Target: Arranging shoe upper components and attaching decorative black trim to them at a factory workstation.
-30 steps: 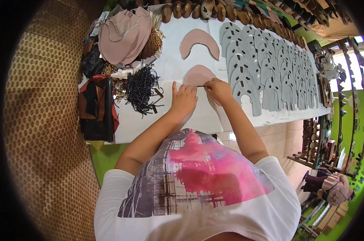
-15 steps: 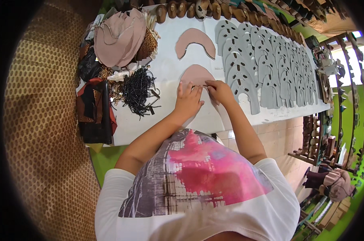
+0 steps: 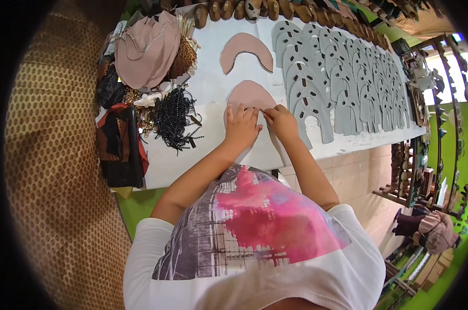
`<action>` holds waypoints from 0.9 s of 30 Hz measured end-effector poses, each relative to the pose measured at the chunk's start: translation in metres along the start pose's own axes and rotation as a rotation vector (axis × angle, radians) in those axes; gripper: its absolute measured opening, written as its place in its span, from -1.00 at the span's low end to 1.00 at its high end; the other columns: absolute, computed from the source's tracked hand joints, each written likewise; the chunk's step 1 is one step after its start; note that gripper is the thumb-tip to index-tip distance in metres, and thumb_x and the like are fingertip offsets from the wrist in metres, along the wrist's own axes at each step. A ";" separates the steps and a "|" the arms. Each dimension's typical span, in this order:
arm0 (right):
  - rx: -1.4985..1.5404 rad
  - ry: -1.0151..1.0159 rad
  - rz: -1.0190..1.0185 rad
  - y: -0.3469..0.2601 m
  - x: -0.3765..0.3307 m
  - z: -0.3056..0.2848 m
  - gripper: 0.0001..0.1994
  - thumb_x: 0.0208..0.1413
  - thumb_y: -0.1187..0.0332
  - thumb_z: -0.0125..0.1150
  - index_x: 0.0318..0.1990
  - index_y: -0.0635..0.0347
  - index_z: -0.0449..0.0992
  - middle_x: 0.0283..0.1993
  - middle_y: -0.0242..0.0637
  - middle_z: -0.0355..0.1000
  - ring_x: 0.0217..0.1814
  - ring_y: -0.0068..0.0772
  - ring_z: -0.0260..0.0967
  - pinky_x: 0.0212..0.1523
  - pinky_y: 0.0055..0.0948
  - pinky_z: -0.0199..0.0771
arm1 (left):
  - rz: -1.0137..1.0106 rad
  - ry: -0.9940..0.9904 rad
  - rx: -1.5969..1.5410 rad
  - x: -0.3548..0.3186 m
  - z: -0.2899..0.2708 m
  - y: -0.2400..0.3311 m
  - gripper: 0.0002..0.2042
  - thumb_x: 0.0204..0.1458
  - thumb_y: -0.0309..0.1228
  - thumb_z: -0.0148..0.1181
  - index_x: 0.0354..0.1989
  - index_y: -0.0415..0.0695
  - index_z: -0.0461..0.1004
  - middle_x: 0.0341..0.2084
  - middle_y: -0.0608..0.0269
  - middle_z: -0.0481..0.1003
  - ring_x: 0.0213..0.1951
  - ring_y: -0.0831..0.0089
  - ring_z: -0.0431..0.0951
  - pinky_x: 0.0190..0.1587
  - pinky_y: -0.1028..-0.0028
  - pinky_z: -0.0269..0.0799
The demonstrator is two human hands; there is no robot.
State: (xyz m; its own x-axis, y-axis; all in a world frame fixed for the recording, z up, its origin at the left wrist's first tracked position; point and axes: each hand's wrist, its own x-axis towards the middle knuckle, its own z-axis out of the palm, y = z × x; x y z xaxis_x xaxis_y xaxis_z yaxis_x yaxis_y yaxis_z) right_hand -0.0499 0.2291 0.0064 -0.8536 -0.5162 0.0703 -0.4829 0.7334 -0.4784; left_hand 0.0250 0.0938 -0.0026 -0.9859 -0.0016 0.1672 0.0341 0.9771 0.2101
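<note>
A pink arch-shaped shoe upper piece [image 3: 250,93] lies on the white-covered table in front of me. My left hand [image 3: 241,128] rests flat on its lower part, fingers stretched and somewhat spread along the inner edge. Close beside it, my right hand [image 3: 283,124] pinches a dark beaded chain [image 3: 262,110] at that edge; most of the chain is hidden by my fingers. Farther up lies a second pink arch piece [image 3: 247,42], its inner curve lined with dark beads. A heap of black beaded chains [image 3: 174,116] sits to the left of my hands.
Overlapping grey arch-shaped pieces [image 3: 342,85] with dark slots cover the right of the table. Wooden shoe lasts [image 3: 213,11] line the far edge. Stacked pink pieces [image 3: 148,49] and a black-and-red bag [image 3: 121,144] fill the left. Shelves [image 3: 440,124] stand at right.
My right hand has shifted slightly, its fingers now bunched tighter over the chain beside my left fingertips. The left hand stays flat on the piece. The whole view has moved a little.
</note>
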 end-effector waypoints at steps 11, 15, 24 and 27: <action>-0.076 -0.032 0.035 -0.005 -0.011 0.002 -0.82 -0.03 0.33 0.11 -0.26 0.04 0.56 -0.38 -0.25 0.38 -0.39 -0.17 0.39 -0.38 -0.29 0.41 | 0.039 -0.009 0.080 0.003 -0.001 0.000 -0.49 -0.11 -0.13 0.15 0.04 -0.07 0.35 -0.09 0.29 0.35 0.13 0.26 0.16 0.19 -0.04 -0.17; -0.033 -0.111 0.042 -0.005 -0.012 -0.003 -0.76 -0.03 0.39 0.07 -0.18 0.02 0.53 -0.37 -0.22 0.37 -0.32 -0.17 0.38 -0.31 -0.27 0.41 | 0.078 0.014 0.093 0.004 -0.002 -0.002 -0.50 -0.14 -0.13 0.17 0.02 -0.05 0.37 -0.06 0.30 0.34 0.12 0.28 0.18 0.17 -0.02 -0.13; 0.061 -0.086 -0.023 0.009 -0.015 -0.006 -0.80 -0.05 0.42 0.08 -0.23 0.15 0.52 -0.39 -0.18 0.42 -0.29 -0.11 0.38 -0.28 -0.24 0.38 | 0.138 -0.001 0.011 -0.001 0.002 -0.006 -0.47 -0.08 -0.12 0.13 0.09 -0.05 0.30 0.05 0.22 0.26 0.17 0.23 0.12 0.20 -0.09 -0.24; 0.032 -0.064 0.002 0.003 -0.019 -0.009 -0.85 -0.06 0.41 0.11 -0.31 0.20 0.51 -0.41 -0.16 0.43 -0.33 -0.09 0.38 -0.28 -0.23 0.38 | 0.125 -0.001 0.053 0.001 0.003 -0.003 -0.49 -0.08 -0.11 0.12 0.08 0.00 0.31 0.03 0.24 0.29 0.16 0.23 0.14 0.18 -0.10 -0.21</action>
State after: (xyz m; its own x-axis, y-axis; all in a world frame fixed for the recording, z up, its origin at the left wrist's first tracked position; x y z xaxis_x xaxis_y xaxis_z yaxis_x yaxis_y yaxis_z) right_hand -0.0366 0.2446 0.0113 -0.8399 -0.5426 0.0133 -0.4735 0.7205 -0.5066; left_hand 0.0231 0.0919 -0.0058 -0.9747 0.1214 0.1879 0.1482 0.9796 0.1361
